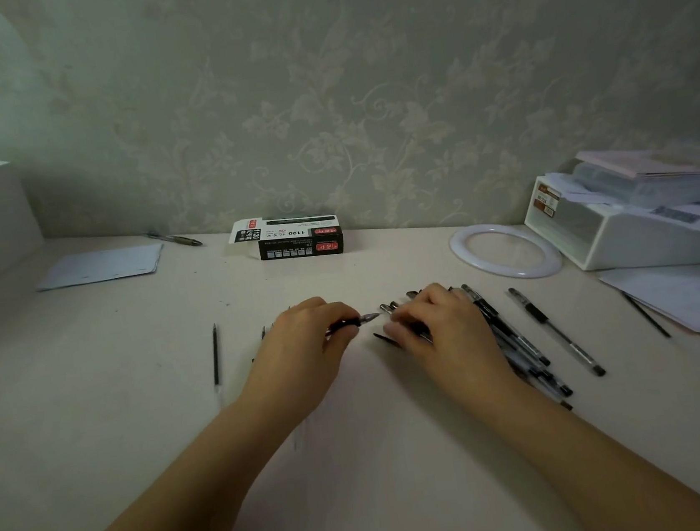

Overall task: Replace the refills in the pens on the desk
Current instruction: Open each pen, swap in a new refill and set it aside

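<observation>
Pen (352, 322) gripped in left hand (305, 349) fingers; right hand (442, 329) fingers curled on pen pile (519, 346).

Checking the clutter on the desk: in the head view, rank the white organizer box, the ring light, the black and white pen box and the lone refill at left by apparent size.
1. white organizer box, largest, though partly cut off by the frame edge.
2. ring light.
3. pen box.
4. lone refill, smallest by area; its length looks close to the pen box's.
</observation>
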Demonstrator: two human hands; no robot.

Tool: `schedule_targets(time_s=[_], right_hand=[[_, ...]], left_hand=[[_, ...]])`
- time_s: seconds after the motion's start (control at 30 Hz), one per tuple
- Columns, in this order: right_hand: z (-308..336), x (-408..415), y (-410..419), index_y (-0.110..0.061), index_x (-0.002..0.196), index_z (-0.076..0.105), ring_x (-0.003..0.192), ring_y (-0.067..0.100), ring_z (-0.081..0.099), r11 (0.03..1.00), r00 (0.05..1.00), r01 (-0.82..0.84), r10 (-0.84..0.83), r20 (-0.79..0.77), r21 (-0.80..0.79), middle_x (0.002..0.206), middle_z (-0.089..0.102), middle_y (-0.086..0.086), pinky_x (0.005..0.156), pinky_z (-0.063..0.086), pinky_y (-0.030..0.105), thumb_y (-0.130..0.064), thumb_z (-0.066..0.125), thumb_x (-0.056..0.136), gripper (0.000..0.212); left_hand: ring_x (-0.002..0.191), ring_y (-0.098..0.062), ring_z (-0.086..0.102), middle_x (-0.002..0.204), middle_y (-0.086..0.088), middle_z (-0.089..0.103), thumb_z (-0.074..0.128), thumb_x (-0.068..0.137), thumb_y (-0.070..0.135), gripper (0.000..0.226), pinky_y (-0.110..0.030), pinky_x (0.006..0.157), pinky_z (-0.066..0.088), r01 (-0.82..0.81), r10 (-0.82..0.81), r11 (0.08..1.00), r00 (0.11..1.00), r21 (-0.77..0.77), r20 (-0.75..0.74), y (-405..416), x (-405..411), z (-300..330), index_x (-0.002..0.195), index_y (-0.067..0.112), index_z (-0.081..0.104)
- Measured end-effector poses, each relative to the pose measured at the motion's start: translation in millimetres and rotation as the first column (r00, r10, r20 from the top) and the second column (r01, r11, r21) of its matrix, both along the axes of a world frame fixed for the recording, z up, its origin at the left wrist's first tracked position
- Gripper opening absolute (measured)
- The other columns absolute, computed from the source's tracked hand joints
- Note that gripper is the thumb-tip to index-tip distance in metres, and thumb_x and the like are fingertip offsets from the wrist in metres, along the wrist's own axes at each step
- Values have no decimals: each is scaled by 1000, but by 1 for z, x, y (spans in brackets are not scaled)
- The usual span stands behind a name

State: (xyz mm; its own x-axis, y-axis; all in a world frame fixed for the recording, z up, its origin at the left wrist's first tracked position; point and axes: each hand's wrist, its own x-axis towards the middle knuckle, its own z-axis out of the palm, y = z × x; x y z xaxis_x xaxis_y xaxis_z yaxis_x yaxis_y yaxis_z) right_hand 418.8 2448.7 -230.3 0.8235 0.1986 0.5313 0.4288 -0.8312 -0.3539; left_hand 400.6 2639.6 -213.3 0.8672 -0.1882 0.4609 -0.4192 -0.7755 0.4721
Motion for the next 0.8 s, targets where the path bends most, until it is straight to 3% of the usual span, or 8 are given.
schedule_targets(time_s=[0.07, 0.13, 0.2, 0.43, 0.67, 0.8], right_hand=[[-3, 0, 0, -24, 107, 73, 95, 13, 42, 990, 999, 10, -16, -41, -143, 102, 56, -7, 83, 31, 26, -44, 65, 89, 28], [-5, -1, 2, -27, 104, 72, 106, 15, 44, 985, 996, 8, -23, -87, -170, 108, 54, -9, 84, 26, 27, -42, 65, 89, 22], [-4, -2, 4, -28, 100, 69, 108, 14, 46, 990, 997, -17, 7, -74, -138, 107, 56, -10, 83, 24, 28, -34, 64, 92, 12], [4, -4, 2, -16, 99, 69, 90, 17, 60, 983, 985, -170, 173, -30, 75, 94, 67, -5, 84, 47, 43, -21, 64, 94, 9], [4, -4, 4, -17, 101, 75, 72, 1, 52, 950, 960, -277, 279, 3, 144, 82, 61, -7, 70, 45, 21, -21, 71, 89, 14], [4, -5, 5, -17, 107, 73, 83, 1, 61, 919, 962, -237, 268, -57, 316, 88, 63, -12, 75, 48, 10, -13, 75, 84, 23]], left_hand=[[89, -13, 57, 98, 4, 63, 54, 95, 26, 22, -33, 83, 48, -31, 32, 999, 999, 34, -32, 3, 2, -1, 112, 26, 69], [90, -14, 57, 98, 5, 61, 54, 96, 27, 22, -34, 83, 48, -42, 46, 996, 998, 74, -51, 4, 2, -2, 111, 28, 69], [92, -14, 57, 99, 4, 60, 53, 96, 28, 22, -36, 85, 48, -49, 56, 993, 996, 105, -68, 5, 3, -3, 111, 28, 69], [93, -14, 56, 98, 5, 61, 52, 96, 29, 22, -38, 87, 46, -33, 45, 991, 994, 127, -95, 5, 3, -1, 112, 30, 68], [88, -13, 58, 94, 5, 65, 59, 93, 28, 19, -33, 82, 48, 61, -56, 996, 995, 67, -78, -1, -1, 1, 109, 27, 69], [87, -10, 63, 96, 8, 69, 66, 88, 28, 12, -21, 77, 48, 20, -23, 999, 995, -28, -93, -2, 0, 3, 99, 23, 62]])
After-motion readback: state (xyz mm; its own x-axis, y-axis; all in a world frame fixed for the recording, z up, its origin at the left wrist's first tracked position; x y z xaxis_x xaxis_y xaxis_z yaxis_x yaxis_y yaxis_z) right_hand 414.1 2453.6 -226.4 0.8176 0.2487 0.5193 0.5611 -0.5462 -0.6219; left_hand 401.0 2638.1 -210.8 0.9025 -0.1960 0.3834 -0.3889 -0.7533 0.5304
